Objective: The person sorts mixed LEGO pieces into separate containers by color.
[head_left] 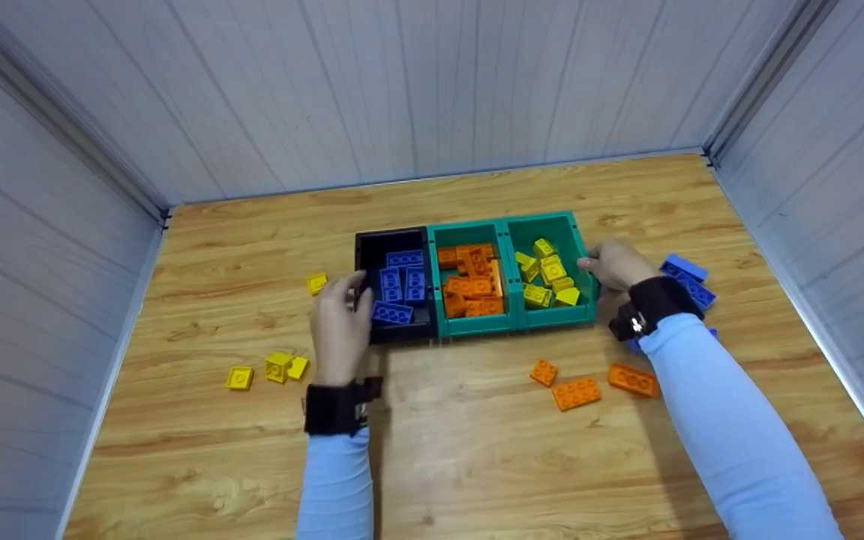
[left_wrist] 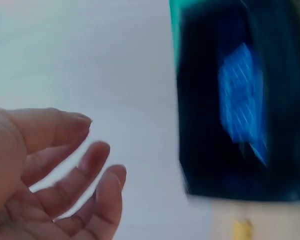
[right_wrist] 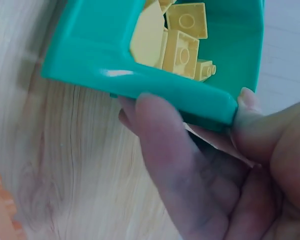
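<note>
Three bins stand joined in a row: a black bin (head_left: 359,247) of blue bricks (head_left: 391,285), a middle green bin (head_left: 469,328) of orange bricks (head_left: 469,286), and a right green bin (head_left: 556,322) of yellow bricks (head_left: 552,268). My left hand (head_left: 340,324) is at the black bin's left side, its fingers bent loosely; the left wrist view has nothing between them and a gap to the bin. With thumb and fingers, my right hand (head_left: 616,265) grips the outer edge of the right green bin, the thumb at its corner in the right wrist view.
Loose yellow bricks (head_left: 277,367) lie left of the bins, one yellow brick (head_left: 317,283) close beside my left hand. Orange bricks (head_left: 576,393) lie in front of the right bin. Blue bricks (head_left: 683,267) lie beyond my right wrist, partly hidden by it. Pale panel walls (head_left: 432,90) enclose the table.
</note>
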Available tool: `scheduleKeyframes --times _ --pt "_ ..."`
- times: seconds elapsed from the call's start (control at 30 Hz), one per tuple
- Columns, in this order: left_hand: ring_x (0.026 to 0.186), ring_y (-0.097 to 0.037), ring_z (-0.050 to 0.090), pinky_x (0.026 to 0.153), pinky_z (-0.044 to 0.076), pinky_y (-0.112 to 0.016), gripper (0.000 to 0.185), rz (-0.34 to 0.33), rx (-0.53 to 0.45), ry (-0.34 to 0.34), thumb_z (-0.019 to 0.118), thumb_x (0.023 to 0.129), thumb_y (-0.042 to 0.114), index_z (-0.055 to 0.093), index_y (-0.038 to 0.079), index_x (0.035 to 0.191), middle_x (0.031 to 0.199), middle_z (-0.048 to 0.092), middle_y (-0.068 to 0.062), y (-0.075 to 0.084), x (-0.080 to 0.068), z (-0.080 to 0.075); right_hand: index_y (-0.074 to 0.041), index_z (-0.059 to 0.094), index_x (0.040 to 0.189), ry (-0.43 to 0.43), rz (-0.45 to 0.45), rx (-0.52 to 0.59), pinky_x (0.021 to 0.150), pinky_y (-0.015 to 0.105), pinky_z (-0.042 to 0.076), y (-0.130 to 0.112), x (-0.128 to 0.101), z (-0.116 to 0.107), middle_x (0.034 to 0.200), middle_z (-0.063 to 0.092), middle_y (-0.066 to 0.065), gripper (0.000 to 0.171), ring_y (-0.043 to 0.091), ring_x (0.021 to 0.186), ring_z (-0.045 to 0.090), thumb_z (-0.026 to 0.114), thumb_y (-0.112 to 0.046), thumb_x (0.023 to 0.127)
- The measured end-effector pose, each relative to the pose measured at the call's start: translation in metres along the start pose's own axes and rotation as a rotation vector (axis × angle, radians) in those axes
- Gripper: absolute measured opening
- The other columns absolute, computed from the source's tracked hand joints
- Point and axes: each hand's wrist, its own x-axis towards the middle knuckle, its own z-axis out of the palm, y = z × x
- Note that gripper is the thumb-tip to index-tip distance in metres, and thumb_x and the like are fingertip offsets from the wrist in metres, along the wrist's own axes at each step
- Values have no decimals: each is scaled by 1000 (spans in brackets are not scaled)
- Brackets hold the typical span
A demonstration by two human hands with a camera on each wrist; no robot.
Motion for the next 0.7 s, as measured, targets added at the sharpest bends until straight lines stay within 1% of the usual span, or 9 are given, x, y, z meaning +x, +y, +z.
scheduleKeyframes --times 0.07,0.2,0.23,0.3,0.37,0.47,0.53,0.6,0.7 --pt "91 -31 62 78 52 -41 30 -62 -3 5 67 93 5 67 -3 122 110 65 -18 -12 -4 -4 10 40 145 29 7 32 84 44 52 4 -1 3 136 50 34 51 33 78 69 40 -26 108" --pt "91 -31 65 78 55 -40 37 -171 -27 -40 66 95 9 62 -3 129 116 64 -19 -27 -6 -1 6 52 138 119 2 67 74 42 51 9 -3 12 123 60 29 48 36 79 68 41 -29 108" --pt "91 -31 66 78 56 -40 37 -187 -31 -49 66 95 9 61 -3 130 117 64 -20 -29 -6 1 6 53 137 142 -13 69 73 42 50 10 -5 14 119 61 28 48 37 80 66 41 -30 108" --pt "91 -31 68 77 56 -40 38 -217 -34 -63 65 96 9 60 -3 132 120 64 -19 -31 -7 4 5 52 139 191 -36 88 78 44 50 14 -11 16 120 61 27 49 38 91 64 40 -31 108" --pt "92 -32 68 77 57 -41 38 -234 -32 -75 64 96 8 60 -3 132 120 64 -19 -33 -8 6 2 49 142 254 -63 137 81 47 50 20 -21 14 124 59 27 49 39 98 62 40 -31 108" --pt "92 -32 69 77 57 -42 36 -262 -16 -91 63 97 7 61 -3 131 120 66 -18 -36 -11 8 -1 48 145 377 -99 175 85 52 50 34 -43 7 131 57 27 49 41 108 61 40 -32 108" --pt "92 -32 69 78 57 -42 35 -275 -9 -97 63 97 7 62 -3 130 120 67 -19 -38 -13 7 -1 49 143 444 -107 166 85 55 50 47 -56 3 130 57 29 48 44 107 61 43 -32 107" --pt "90 -31 70 76 57 -42 34 -283 -3 -102 63 97 8 63 -3 129 120 67 -18 -38 -14 5 2 51 141 490 -101 118 85 56 48 61 -66 2 126 59 31 46 45 105 61 47 -29 106" --pt "88 -30 70 73 57 -41 33 -282 0 -111 64 97 9 64 -2 128 118 68 -17 -40 -14 2 5 51 140 508 -55 72 82 56 46 84 -73 2 126 56 35 45 46 102 59 54 -22 104"
